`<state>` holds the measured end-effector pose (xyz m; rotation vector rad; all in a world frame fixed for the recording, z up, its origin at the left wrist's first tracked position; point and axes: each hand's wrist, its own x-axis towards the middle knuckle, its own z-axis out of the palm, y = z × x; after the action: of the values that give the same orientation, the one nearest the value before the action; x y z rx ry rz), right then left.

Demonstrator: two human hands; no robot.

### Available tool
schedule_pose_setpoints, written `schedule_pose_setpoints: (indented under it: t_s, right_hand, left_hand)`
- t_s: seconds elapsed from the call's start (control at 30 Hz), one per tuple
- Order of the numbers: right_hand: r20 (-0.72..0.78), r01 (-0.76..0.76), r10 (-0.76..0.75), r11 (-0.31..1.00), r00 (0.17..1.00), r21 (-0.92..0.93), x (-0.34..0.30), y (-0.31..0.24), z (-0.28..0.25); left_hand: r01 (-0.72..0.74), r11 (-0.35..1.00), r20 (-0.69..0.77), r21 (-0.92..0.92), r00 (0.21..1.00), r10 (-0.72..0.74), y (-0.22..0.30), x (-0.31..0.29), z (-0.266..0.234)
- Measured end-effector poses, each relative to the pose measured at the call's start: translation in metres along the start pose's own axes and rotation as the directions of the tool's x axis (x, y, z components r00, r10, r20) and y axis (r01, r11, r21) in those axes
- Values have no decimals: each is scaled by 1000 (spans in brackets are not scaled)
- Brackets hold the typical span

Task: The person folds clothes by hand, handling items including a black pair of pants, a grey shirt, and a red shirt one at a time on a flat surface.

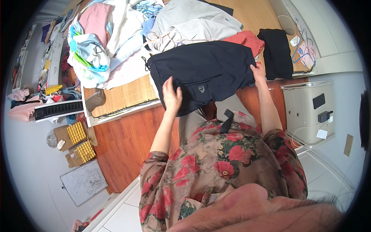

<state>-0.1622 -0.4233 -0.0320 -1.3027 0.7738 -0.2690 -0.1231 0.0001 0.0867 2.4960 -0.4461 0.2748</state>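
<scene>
A pair of navy shorts (pixel 208 63) lies spread across the near edge of the bed, a drawstring showing at its left end and a small pale emblem on its near side. My left hand (pixel 171 96) rests on the near left part of the cloth, fingers apart and gripping nothing. At the right end, my right hand (pixel 258 73) pinches the hem between thumb and fingers. Beyond the shorts are a grey garment (pixel 189 23) and a red garment (pixel 247 40). A folded black garment (pixel 276 54) lies just right of my right hand.
A heap of light clothes (pixel 92 46) covers the bed's left side, over a bamboo mat (pixel 127 96). A blue hanger (pixel 301 48) is at the far right corner. Beige cabinet (pixel 309 112) with a cord stands right; a whiteboard (pixel 84 181) and yellow-topped cartons (pixel 79 141) are left.
</scene>
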Motion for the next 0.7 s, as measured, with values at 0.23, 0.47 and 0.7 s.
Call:
schedule_pose_setpoints:
  t_s: [0.23, 0.47, 0.7]
  right_hand:
    - [493, 725, -532, 490, 688, -484, -98, -72, 89]
    - [667, 744, -349, 441, 658, -503, -136, -48, 109]
    - [1, 493, -521, 807, 853, -324, -53, -64, 37]
  left_hand:
    - [-46, 994, 370, -103, 926, 81, 61, 37, 35]
    - [-70, 989, 456, -126, 882, 121, 79, 36, 49]
    - [-15, 993, 483, -118, 873, 71, 77, 32, 40]
